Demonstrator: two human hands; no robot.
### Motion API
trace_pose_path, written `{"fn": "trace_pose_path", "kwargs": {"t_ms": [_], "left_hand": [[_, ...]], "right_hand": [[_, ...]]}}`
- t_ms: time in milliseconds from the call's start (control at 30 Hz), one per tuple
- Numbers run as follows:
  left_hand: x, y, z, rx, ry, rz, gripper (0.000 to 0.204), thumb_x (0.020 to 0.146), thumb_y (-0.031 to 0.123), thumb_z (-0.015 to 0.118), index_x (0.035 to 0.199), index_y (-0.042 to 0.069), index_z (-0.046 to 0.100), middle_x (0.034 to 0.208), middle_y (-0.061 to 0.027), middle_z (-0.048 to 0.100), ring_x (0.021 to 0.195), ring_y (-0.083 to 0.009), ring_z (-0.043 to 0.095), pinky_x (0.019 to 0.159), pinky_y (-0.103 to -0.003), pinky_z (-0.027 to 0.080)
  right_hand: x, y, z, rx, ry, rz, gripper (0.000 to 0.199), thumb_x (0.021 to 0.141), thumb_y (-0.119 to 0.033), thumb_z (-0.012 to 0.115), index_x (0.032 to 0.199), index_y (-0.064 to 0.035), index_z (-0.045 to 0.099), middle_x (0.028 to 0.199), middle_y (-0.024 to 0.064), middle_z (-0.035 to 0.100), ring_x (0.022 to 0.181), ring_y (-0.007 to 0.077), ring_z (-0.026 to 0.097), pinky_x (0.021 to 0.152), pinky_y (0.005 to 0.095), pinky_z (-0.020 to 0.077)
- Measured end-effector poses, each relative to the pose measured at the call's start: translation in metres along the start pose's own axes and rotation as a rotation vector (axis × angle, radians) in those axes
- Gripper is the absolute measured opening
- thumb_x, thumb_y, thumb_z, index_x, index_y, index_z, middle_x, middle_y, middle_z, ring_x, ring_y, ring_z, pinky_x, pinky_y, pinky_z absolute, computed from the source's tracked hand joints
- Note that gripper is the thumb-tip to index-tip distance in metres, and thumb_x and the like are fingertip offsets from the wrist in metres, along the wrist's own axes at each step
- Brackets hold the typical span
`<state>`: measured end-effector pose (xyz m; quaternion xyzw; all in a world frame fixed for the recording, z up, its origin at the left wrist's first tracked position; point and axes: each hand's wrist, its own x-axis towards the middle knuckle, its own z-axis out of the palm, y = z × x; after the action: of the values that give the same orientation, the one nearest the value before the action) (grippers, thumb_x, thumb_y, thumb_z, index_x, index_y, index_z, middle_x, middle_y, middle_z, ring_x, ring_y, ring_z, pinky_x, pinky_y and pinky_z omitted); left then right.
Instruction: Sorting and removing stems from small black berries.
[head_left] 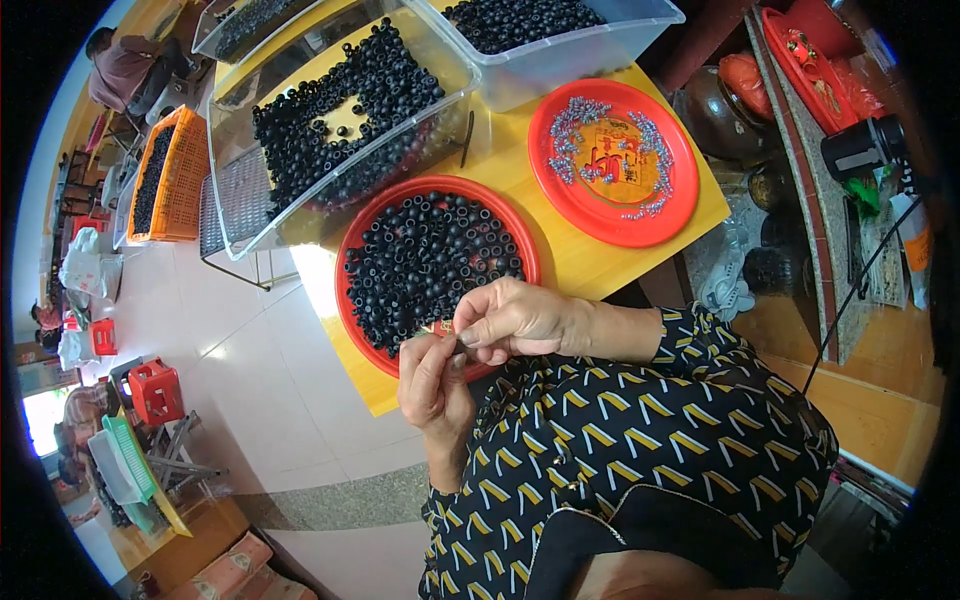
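Observation:
My left hand [435, 385] and my right hand [515, 320] meet over the near rim of a red round tray [533, 255]. Both are closed, thumbs and fingertips pinched together. Whatever lies between the fingertips is small and mostly hidden; a dark spot shows there. Many small hollow black caps [430, 260] fill the tray, several with their open ends up. To the right, a second red plate [555, 205] carries small silvery metal pieces [655, 150] scattered in a ring over its printed middle.
The trays sit on a yellow table [580, 270]. Behind them stand a clear plastic bin [225, 190] of black caps and another clear bin [600, 50]. An orange basket [185, 180] stands at the left. People sit farther left. At right, a stone-edged shelf [800, 180] holds a black container [865, 148].

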<state>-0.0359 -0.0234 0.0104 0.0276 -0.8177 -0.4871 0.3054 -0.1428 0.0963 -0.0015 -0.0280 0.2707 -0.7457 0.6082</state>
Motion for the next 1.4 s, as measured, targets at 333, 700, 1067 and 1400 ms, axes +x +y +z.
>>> {"fn": "trace_pose_path", "kwargs": {"t_ms": [333, 700, 1067, 1400], "left_hand": [[0.002, -0.007, -0.001, -0.056, 0.003, 0.114, 0.018, 0.069, -0.007, 0.060, 0.086, -0.002, 0.057, 0.077, -0.0115, 0.054, 0.069, -0.0229, 0.053, 0.066, -0.031, 0.043], [-0.002, -0.009, -0.004, -0.312, 0.142, -0.335, 0.010, 0.081, 0.003, 0.055, 0.086, -0.005, 0.056, 0.086, -0.0098, 0.054, 0.080, -0.0169, 0.052, 0.071, -0.026, 0.042], [0.002, -0.003, 0.001, -0.178, 0.117, -0.240, 0.009, 0.079, 0.002, 0.057, 0.085, -0.004, 0.057, 0.080, -0.0094, 0.055, 0.075, -0.0167, 0.051, 0.066, -0.025, 0.041], [-0.004, -0.009, 0.007, -0.150, 0.070, -0.348, 0.012, 0.087, 0.008, 0.049, 0.090, -0.003, 0.054, 0.079, -0.0024, 0.051, 0.069, -0.0073, 0.044, 0.062, -0.018, 0.037]], "right_hand": [[0.001, 0.001, -0.001, 0.084, -0.054, 0.094, 0.007, 0.079, -0.003, 0.057, 0.085, -0.0035, 0.055, 0.072, 0.0043, 0.057, 0.062, 0.0117, 0.057, 0.050, 0.0213, 0.0445], [0.003, -0.004, 0.012, -0.137, 0.136, -0.051, 0.005, 0.079, -0.004, 0.055, 0.082, -0.0008, 0.054, 0.068, 0.0050, 0.054, 0.058, 0.0099, 0.051, 0.047, 0.0194, 0.0392], [0.008, 0.006, 0.012, -0.304, 0.095, -0.214, 0.008, 0.080, -0.003, 0.059, 0.087, -0.0006, 0.056, 0.073, 0.0050, 0.058, 0.062, 0.0096, 0.056, 0.054, 0.0193, 0.0458], [0.007, -0.002, 0.014, -0.462, 0.124, -0.258, 0.004, 0.077, -0.005, 0.060, 0.077, -0.0014, 0.057, 0.065, 0.0022, 0.056, 0.058, 0.0060, 0.052, 0.050, 0.0170, 0.0418]]}}
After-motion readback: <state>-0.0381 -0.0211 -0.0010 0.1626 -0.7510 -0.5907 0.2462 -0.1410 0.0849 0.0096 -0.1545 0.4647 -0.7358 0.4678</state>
